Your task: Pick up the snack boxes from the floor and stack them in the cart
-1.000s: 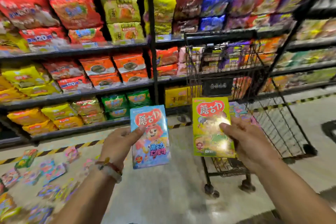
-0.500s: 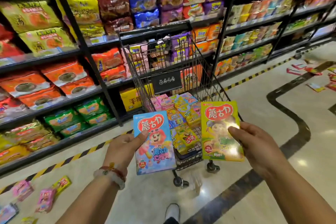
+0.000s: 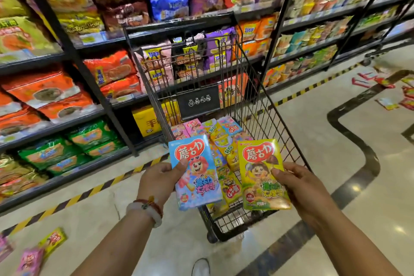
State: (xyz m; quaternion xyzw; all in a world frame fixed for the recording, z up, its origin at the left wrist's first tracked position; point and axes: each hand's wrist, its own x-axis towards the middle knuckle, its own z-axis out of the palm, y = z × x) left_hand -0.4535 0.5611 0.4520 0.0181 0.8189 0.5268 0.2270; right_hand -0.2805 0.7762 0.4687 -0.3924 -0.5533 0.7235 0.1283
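Left hand [image 3: 160,180] grips a blue snack box [image 3: 195,172] by its left edge, thumb across the front face. Right hand [image 3: 301,182] grips a yellow snack box [image 3: 261,175] by its right edge, thumb likewise on the front. Both boxes held face up, printed side to the camera, each projecting inward from its hand, the two well apart.

Both boxes hang over the near end of the cart [image 3: 264,105], above its basket. Held by the outer edges, probably so each can be lowered flat onto the pile without the fingers getting caught underneath.

Stacked boxes [image 3: 224,139] already lie in the cart basket, pink, yellow and blue, packed along its floor from the far end toward the near end; the near corner looks less full.

More boxes still on the floor: a yellow box [image 3: 52,241] and a pink box [image 3: 30,261] at lower left, a loose scatter of packets [image 3: 387,94] at far right. Task judged partway done.

Shelves [image 3: 107,105] of bagged snacks stand behind and left of the cart.
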